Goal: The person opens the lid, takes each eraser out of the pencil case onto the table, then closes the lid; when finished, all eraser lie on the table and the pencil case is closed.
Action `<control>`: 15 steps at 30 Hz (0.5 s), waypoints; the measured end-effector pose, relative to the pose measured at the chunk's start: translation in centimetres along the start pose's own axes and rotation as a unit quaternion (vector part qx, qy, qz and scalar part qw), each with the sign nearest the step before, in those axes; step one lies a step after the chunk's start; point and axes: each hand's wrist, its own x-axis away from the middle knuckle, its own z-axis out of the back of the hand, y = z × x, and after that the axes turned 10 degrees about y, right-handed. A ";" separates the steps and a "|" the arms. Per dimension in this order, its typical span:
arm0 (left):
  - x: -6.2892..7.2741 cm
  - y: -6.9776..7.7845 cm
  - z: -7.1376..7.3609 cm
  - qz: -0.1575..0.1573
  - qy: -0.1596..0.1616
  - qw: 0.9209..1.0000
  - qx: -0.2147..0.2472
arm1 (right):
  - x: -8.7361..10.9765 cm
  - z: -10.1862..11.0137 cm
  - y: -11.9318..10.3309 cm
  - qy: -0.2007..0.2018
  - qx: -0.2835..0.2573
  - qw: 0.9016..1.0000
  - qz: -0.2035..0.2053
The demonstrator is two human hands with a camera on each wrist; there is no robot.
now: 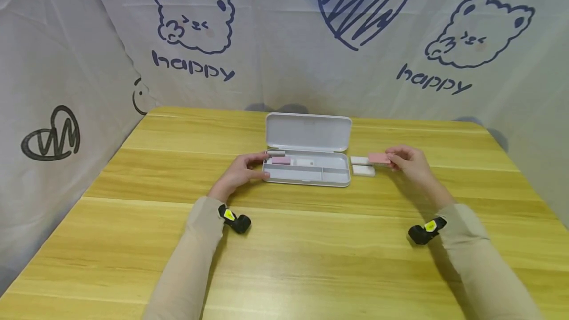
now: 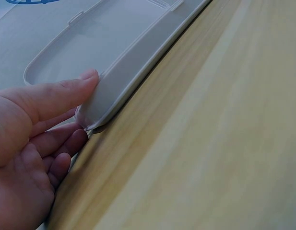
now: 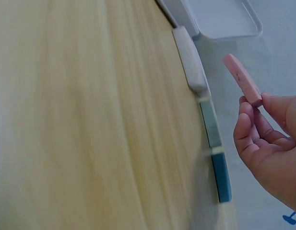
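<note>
A white pencil case [image 1: 335,179] lies on the table with its lid raised at the back. My left hand [image 1: 237,174] holds its left end, with the thumb [image 2: 85,85] on the front corner and the other fingers round the side and back. Inside the case are a pinkish-purple eraser [image 1: 281,160], a white block [image 1: 304,162] and a grey piece [image 1: 276,153]. My right hand [image 1: 413,164] pinches a pink eraser [image 3: 241,79] by one end, thumb against fingers. In the head view, this eraser overlaps one of two white blocks [image 1: 363,171] right of the case.
In the right wrist view, a pale green block [image 3: 210,123] and a blue block [image 3: 221,177] lie in line beyond a white block [image 3: 189,60]. The wooden table [image 1: 284,251] ends at the back against a white cloth [image 1: 275,28] with drawings.
</note>
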 end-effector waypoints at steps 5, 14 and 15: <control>0.0 0.0 0.0 0.002 -0.001 1.000 0.006 | 0.1 1.0 0.7 -0.009 0.009 1.000 -0.006; -0.2 -0.1 0.0 0.001 0.000 1.000 0.001 | 0.3 2.1 1.2 -0.039 0.030 0.998 -0.036; -0.2 -0.2 0.0 0.001 0.001 1.000 0.000 | 0.3 2.2 1.2 -0.043 0.036 0.998 -0.041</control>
